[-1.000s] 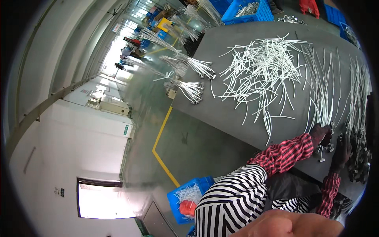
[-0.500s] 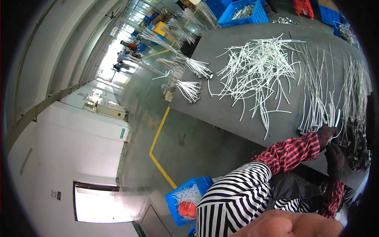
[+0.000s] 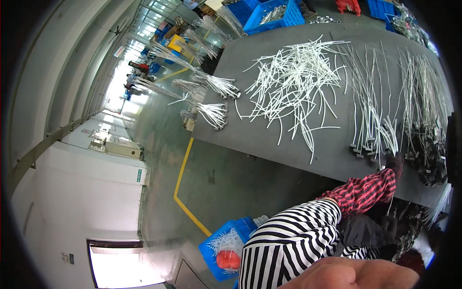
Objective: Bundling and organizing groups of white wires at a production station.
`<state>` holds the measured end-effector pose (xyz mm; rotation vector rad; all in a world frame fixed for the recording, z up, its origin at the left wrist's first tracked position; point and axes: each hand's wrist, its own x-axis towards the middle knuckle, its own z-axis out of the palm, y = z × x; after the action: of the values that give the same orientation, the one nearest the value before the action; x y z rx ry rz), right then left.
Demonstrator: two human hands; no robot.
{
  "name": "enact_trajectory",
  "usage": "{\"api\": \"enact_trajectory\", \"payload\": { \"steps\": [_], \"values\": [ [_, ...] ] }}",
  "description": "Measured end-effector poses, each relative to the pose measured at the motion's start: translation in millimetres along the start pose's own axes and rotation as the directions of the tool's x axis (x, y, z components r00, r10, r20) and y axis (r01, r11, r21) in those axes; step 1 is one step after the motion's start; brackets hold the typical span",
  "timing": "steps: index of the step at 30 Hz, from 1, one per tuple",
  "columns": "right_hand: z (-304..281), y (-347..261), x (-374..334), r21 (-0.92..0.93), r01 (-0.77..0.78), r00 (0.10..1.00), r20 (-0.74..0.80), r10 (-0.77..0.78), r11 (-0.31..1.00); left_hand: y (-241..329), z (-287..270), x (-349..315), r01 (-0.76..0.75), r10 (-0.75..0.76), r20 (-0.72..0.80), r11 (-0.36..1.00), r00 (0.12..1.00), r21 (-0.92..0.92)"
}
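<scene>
My left hand (image 3: 395, 166), in a dark glove and a red-black plaid sleeve, is at the near right edge of the grey table (image 3: 231, 125). Its fingers look closed round the lower end of a short bunch of white tubes (image 3: 391, 135), though dark glove and shadow hide the exact grip. A thin pale strand hangs below this hand. Just left of it, long white wires (image 3: 368, 106) lie with small dark connectors at their near ends. My right hand is not visible; a dark reddish patch low on the right may be its sleeve.
Loose white tubes (image 3: 298, 77) lie heaped mid-table. More wires with black connectors (image 3: 428, 159) lie at the right. Tied bundles (image 3: 211, 115) overhang the left edge. Blue crates stand behind the table (image 3: 274, 29) and on the floor below (image 3: 207, 253).
My right hand has left my left hand and dropped out of sight. My left hand has stayed near the table edge with the white tubes. The whole view has shifted slightly.
</scene>
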<state>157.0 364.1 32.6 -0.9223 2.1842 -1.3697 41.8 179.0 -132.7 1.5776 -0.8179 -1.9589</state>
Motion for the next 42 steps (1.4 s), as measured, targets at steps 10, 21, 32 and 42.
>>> {"api": "enact_trajectory", "payload": {
  "steps": [10, 21, 32, 42],
  "values": [
    [-15, 14, -12, 0.091, -0.125, 0.99, 0.07, 0.119, 0.988, 84, -36, -32, -0.069, 0.164, 0.314, 0.954, 0.935, -0.292],
    [-32, 44, -26, 0.131, -0.268, 0.96, 0.121, 0.253, 0.954, 173, -103, -37, -0.142, 0.28, 0.235, 0.87, 0.931, -0.472],
    [-95, 136, -71, 0.136, -0.553, 0.833, 0.058, 0.551, 0.822, 187, -126, -43, 0.009, 0.274, 0.398, 0.814, 0.876, -0.581],
    [-156, 135, -224, 0.251, -0.693, 0.648, -0.194, 0.737, 0.676, 256, -173, -93, -0.321, 0.417, 0.139, 0.838, 0.898, -0.442]
  ]
}}
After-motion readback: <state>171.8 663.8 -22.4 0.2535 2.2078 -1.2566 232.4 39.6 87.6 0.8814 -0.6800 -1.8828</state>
